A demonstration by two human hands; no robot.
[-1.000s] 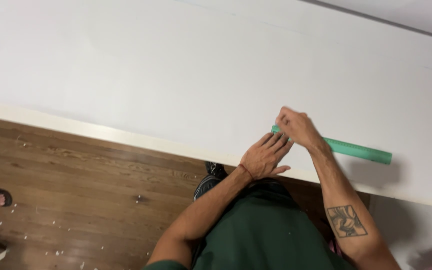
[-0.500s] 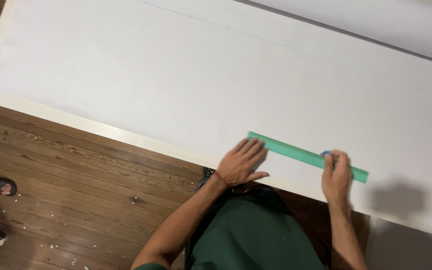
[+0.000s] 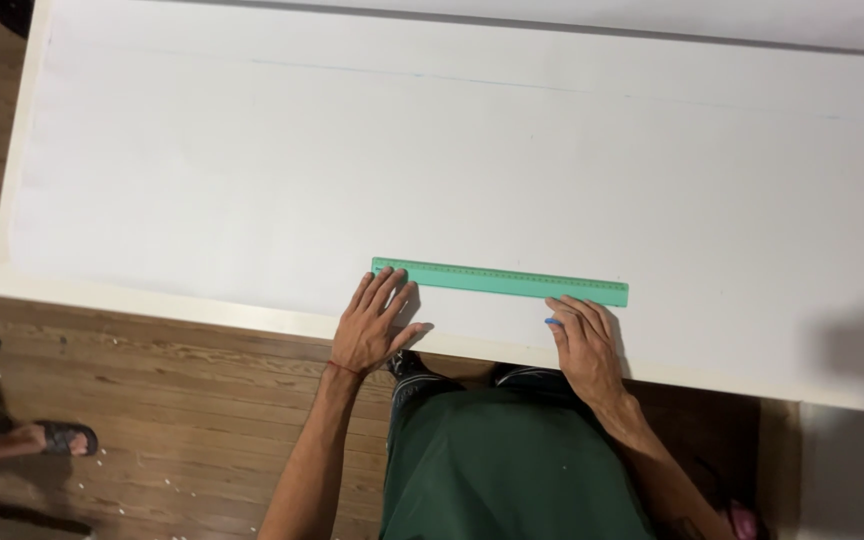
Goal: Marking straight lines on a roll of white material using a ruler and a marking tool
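Note:
A long green ruler [image 3: 500,281] lies flat on a large white board [image 3: 452,160], near its front edge. My left hand [image 3: 374,325] rests flat on the board with its fingers spread, the fingertips touching the ruler's left end. My right hand [image 3: 584,345] lies by the ruler's right part, its fingers against the lower edge. A small blue tip, likely a pen [image 3: 552,321], shows at the right hand's forefinger. A faint thin line [image 3: 432,78] runs across the far part of the board.
The board's pale front edge [image 3: 202,310] overhangs a brown wooden floor [image 3: 172,420]. Another person's foot in a dark sandal [image 3: 57,437] stands at the lower left. My green shorts [image 3: 512,470] fill the bottom centre.
The ruler has swung from slanted to nearly level along the board's front edge. Both hands have shifted onto its two ends, and the view has moved right and closer.

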